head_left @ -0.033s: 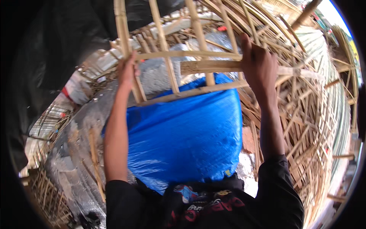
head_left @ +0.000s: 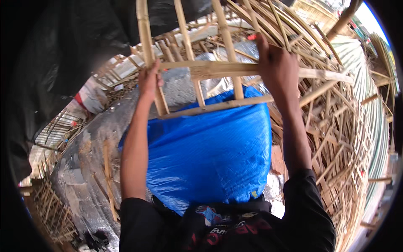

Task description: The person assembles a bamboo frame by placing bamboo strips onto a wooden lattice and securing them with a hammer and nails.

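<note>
A: What does the left hand [head_left: 149, 80] have in its grip?

B: It is closed around an upright bar of a bamboo frame [head_left: 210, 69], at the upper centre-left of the picture. The fingers wrap the bar, just above the spot where the lower cross slat [head_left: 218, 106] meets it.

A: And the right hand [head_left: 277, 69]?

B: It sits in the upper centre-right, fingers curled over the thick upper cross slat [head_left: 235, 69] of the same frame. The grip is pressed onto that slat, with the fingertips going over its far edge, so I cannot see them fully.

A: Where is the frame itself?

B: It is held up in front of the person, across the top middle of the picture. Its uprights run out past the top edge, and two cross slats lie between the hands.

A: What lies under it?

B: A blue tarpaulin [head_left: 210, 155] fills the centre, bulging over something beneath. Around it, on the left, is a grey silvery sheet [head_left: 96, 138]. A big heap of similar bamboo frames [head_left: 340, 138] fills the right side. Black sheeting [head_left: 63, 46] hangs in the upper left. The person's dark sleeves [head_left: 306, 210] come in from the lower edge.
</note>
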`<state>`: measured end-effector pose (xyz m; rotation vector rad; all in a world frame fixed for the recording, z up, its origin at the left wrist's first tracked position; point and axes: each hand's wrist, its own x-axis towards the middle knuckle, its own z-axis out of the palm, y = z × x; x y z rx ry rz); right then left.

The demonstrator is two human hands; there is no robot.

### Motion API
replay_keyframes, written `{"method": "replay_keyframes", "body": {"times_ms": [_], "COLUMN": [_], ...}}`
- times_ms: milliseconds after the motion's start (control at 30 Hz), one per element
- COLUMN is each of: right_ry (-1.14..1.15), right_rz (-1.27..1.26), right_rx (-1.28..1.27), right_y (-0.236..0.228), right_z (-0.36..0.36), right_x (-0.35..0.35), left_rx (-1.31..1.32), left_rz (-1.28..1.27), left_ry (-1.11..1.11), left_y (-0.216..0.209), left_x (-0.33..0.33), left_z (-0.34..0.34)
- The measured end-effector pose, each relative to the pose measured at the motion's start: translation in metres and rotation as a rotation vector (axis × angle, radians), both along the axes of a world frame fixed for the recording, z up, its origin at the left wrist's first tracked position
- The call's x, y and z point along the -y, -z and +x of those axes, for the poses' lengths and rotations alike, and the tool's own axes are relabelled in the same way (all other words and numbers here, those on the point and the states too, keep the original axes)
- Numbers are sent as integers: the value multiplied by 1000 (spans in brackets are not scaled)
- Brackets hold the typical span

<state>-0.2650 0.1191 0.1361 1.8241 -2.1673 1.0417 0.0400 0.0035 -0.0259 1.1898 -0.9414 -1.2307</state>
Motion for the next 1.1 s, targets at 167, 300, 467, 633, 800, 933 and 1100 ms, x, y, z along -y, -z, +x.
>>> {"method": "replay_keyframes", "body": {"times_ms": [167, 300, 467, 633, 800, 933, 1100], "right_ry": [-403, -554, -377, -284, -385, -352, -315], "right_rz": [-198, -161, 86, 91, 5, -30, -114], "right_rx": [20, -156, -384, -408, -401, -347, -286], "right_y": [10, 59, 106, 104, 71, 61, 77], "right_z": [125, 136, 36, -26, -36, -38, -49], "right_x": [94, 97, 80, 106, 126, 137, 139], "left_rx": [-123, -131, -124, -83, -117, -97, -91], "left_rz": [5, -24, 11, 19, -23, -33, -47], "left_ry": [-28, -79, -35, 24, 2, 34, 24], "left_y": [3, 11, 22, 22, 15, 11, 10], "left_x": [-5, -7, 3, 6, 5, 4, 7], "left_z": [14, 14, 1, -3, 9, 7, -3]}}
